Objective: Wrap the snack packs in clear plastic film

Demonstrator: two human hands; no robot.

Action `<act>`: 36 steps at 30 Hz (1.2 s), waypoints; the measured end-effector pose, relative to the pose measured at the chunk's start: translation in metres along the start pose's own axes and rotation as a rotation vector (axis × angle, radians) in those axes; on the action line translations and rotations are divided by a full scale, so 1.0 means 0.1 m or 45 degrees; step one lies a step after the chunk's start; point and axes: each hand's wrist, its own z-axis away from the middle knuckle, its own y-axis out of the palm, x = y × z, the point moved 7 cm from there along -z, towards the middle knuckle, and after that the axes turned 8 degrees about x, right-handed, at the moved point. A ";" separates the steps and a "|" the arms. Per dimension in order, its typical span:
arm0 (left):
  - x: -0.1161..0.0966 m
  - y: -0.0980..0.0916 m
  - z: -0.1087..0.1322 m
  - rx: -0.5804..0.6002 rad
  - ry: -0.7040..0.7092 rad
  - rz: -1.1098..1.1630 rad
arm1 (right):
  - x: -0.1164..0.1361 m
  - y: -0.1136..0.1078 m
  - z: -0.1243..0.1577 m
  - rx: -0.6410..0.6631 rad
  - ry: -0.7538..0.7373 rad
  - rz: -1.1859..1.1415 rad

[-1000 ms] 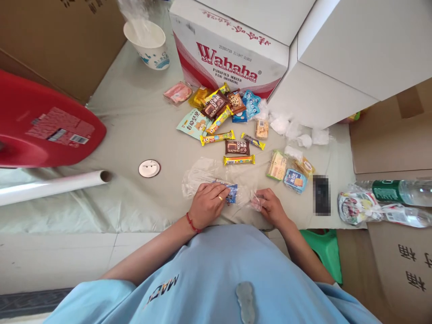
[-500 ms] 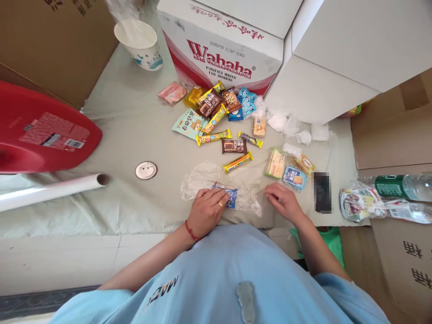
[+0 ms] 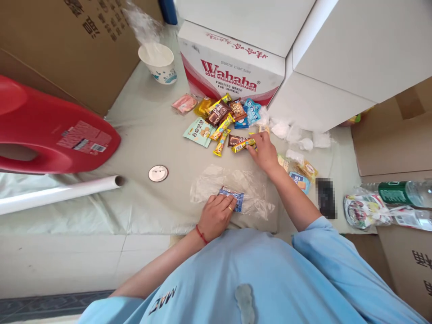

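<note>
My left hand (image 3: 215, 216) lies with curled fingers on a clear plastic bag (image 3: 236, 189), pressing a blue snack packet (image 3: 232, 197) that lies in it. My right hand (image 3: 263, 150) is stretched forward into a heap of wrapped snacks (image 3: 221, 118), its fingers closed on a yellow snack bar (image 3: 243, 144). A brown cocoa packet (image 3: 235, 140) lies just behind that bar. More small packets (image 3: 300, 176) lie to the right of my right forearm.
A Wahaha water carton (image 3: 232, 72) and white boxes (image 3: 337, 63) stand behind the snacks. A paper cup (image 3: 158, 63), red plastic stool (image 3: 54, 130), white tube (image 3: 60, 191), small round disc (image 3: 158, 173), phone (image 3: 326, 198) and water bottles (image 3: 401, 193) lie around on the pale cloth (image 3: 148, 135).
My right hand left the bag's edge and reached forward to the snack heap, closing on the yellow bar. My left hand stayed on the blue packet. Some bars have shifted.
</note>
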 end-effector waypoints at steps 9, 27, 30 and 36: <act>0.02 0.00 0.03 -0.013 -0.017 -0.072 | 0.47 0.53 0.44 0.516 -0.312 0.090; 0.22 0.07 0.14 -0.135 -0.326 0.465 | 1.04 0.28 1.35 0.668 -0.889 -0.340; 0.38 0.03 0.22 -0.257 -0.496 0.764 | 1.04 0.53 1.50 0.689 -0.812 -0.160; 0.84 -0.10 0.50 -0.580 -0.881 1.131 | 1.08 0.65 1.56 0.660 -0.675 0.042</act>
